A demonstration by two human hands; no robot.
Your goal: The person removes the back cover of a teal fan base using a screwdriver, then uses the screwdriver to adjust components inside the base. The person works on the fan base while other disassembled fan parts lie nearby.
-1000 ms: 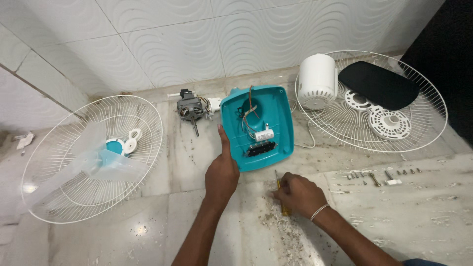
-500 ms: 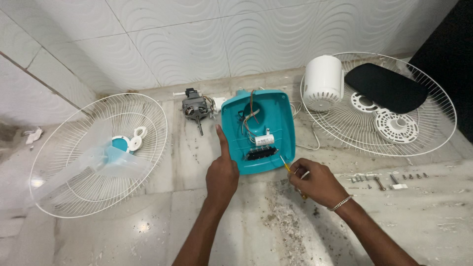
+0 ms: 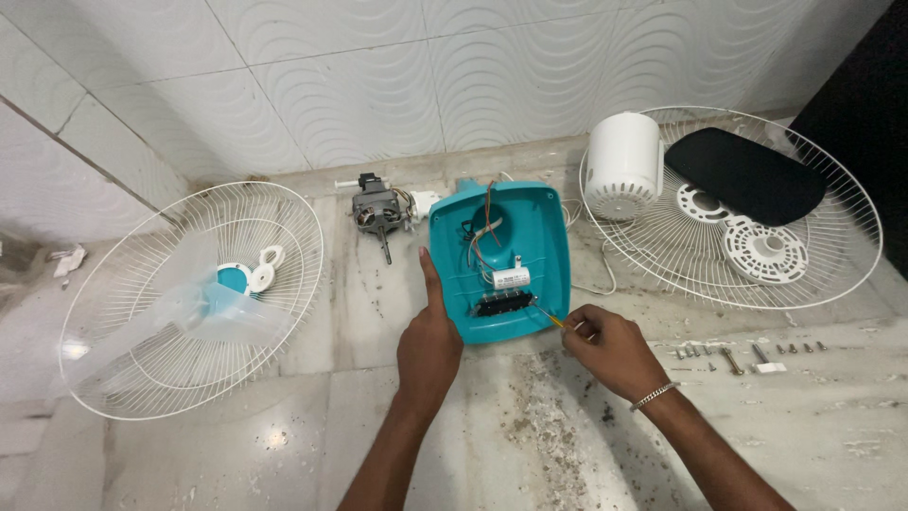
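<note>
Flanked by wire fan guards (image 3: 189, 298), the teal housing (image 3: 501, 260) was steadied by the flat left hand (image 3: 430, 345), fingers together, while the right hand (image 3: 605, 345) pinched a screwdriver (image 3: 551, 320) at it.

Bare floor (image 3: 530, 445) between two fan grilles (image 3: 189, 298)

wire fan guard (image 3: 123, 378) left | motor (image 3: 376, 210) | white cylinder (image 3: 621, 166) | black pad (image 3: 745, 175) | loose screws (image 3: 733, 354)
</note>
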